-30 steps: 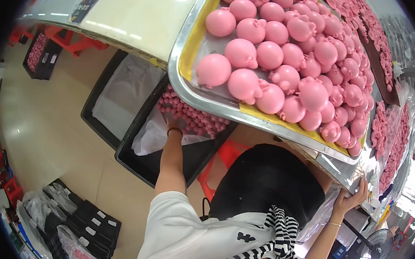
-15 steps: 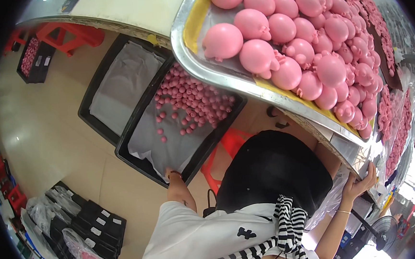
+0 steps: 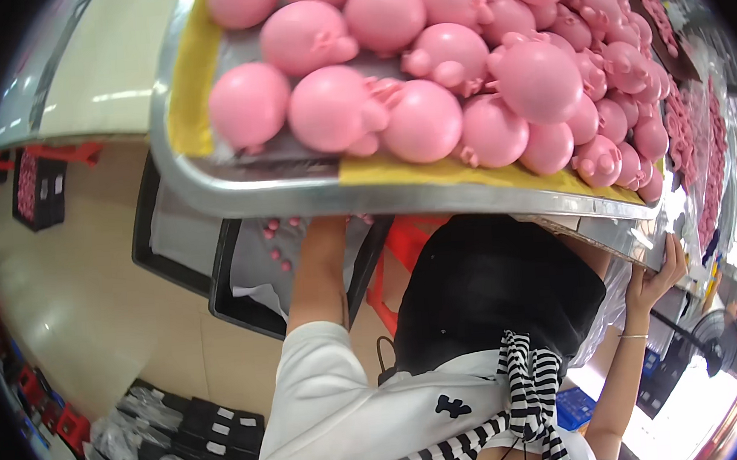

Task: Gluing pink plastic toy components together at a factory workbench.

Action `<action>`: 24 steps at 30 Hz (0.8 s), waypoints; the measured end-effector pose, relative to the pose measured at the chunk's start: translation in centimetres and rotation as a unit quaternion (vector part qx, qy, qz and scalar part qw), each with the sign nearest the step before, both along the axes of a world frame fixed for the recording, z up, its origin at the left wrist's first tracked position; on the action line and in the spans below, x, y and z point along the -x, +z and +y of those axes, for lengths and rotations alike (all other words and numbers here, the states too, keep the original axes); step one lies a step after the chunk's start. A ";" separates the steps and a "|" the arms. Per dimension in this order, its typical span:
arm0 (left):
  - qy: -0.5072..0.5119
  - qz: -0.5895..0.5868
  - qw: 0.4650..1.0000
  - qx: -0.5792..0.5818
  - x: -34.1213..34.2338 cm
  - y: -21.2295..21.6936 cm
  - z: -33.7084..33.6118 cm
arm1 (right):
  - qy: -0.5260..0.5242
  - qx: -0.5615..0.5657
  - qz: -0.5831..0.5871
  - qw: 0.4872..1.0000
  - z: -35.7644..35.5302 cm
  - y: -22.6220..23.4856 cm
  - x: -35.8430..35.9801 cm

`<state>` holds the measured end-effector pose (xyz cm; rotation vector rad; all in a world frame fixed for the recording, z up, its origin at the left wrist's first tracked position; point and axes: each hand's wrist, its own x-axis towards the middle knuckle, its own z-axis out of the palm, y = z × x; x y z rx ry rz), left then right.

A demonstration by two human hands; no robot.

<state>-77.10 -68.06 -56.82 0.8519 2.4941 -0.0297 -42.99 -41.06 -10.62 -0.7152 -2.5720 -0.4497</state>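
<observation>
The tabletop point(image 3: 111, 98) carries the metal tray point(image 3: 264, 201), one o'clock, now masking more of the black crate point(image 3: 223, 283), eight o'clock, and the left hand. Right hand point(image 3: 664, 271), three o'clock: fingers at tabletop edge, clench indeterminate. Consequently, left fingers' hold on the crate's pink balls point(image 3: 274, 254) is unverifiable.

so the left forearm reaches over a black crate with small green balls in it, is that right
Not quite: the small balls are pink, as the head view shows. The left forearm does reach over the black crate.
</observation>
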 end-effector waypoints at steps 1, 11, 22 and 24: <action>-0.035 -0.019 0.999 -0.012 -3.0 0.0 -2.3 | -0.020 -0.014 -0.003 1.000 0.4 0.7 -0.8; -0.081 -0.183 0.972 0.122 -10.9 -0.1 -17.1 | -0.002 -0.006 -0.001 1.000 1.1 -0.6 -0.5; 0.183 -0.050 0.975 0.119 -13.2 0.0 -22.7 | 0.016 -0.023 0.005 1.000 1.0 -0.5 -1.2; 0.119 0.009 0.991 0.054 -8.4 -2.2 -18.8 | 0.014 -0.022 0.002 1.000 0.8 -0.5 -0.9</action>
